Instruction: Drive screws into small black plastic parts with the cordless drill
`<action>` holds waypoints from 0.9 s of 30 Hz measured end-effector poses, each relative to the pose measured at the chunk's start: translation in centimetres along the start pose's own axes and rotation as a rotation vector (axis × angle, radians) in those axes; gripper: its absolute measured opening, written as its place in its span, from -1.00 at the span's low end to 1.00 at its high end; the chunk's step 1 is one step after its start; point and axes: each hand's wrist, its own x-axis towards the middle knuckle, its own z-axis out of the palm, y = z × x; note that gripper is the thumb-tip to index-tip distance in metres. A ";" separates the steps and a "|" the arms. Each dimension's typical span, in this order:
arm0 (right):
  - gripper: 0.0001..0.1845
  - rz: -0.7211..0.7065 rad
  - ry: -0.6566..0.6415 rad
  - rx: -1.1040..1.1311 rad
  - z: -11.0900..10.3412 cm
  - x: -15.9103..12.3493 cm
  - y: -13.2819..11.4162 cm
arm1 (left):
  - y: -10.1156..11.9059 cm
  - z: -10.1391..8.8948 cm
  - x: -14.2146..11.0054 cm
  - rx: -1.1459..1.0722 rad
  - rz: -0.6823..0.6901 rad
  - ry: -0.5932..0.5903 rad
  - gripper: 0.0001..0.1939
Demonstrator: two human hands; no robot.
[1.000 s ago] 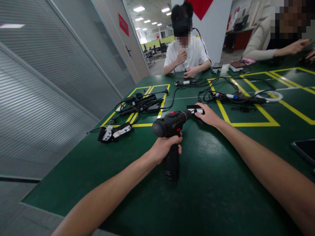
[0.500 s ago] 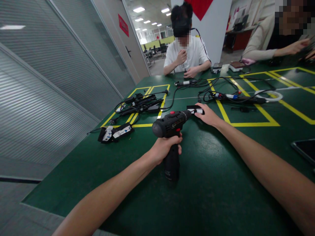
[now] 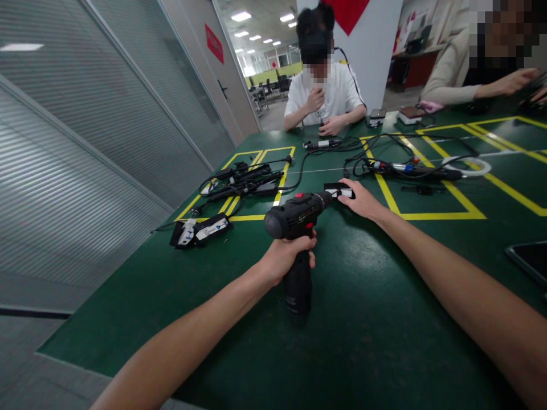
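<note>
My left hand (image 3: pixel 282 259) is wrapped round the handle of a black cordless drill (image 3: pixel 294 216) with red buttons. The drill stands upright over the green table, its chuck pointing away from me and to the right. Its front end meets, or overlaps in view, a small black block with a white face (image 3: pixel 332 190). My right hand (image 3: pixel 359 199) grips this block from the right side, thumb on the near face and fingers over the top. Whether a bit sits in the chuck is hard to make out.
Two similar black-and-white pieces (image 3: pixel 213 228) lie at the left. Behind them is a heap of black cables and tools (image 3: pixel 243 182). More corded tools (image 3: pixel 405 169) lie at the right inside yellow tape, near a phone (image 3: pixel 532 259). A person in white (image 3: pixel 329 97) sits opposite; another sits at right.
</note>
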 end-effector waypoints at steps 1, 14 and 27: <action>-0.45 0.001 -0.002 0.000 0.0 0.0 0.0 | 0.0 0.0 0.0 -0.001 0.001 -0.001 -0.76; -0.45 0.009 -0.004 -0.003 -0.1 -0.1 -0.5 | 0.1 0.1 0.0 0.007 -0.007 0.012 -0.79; -0.44 0.019 -0.005 -0.004 -0.1 -0.1 -0.3 | 0.1 0.0 0.0 -0.001 -0.002 0.003 -0.75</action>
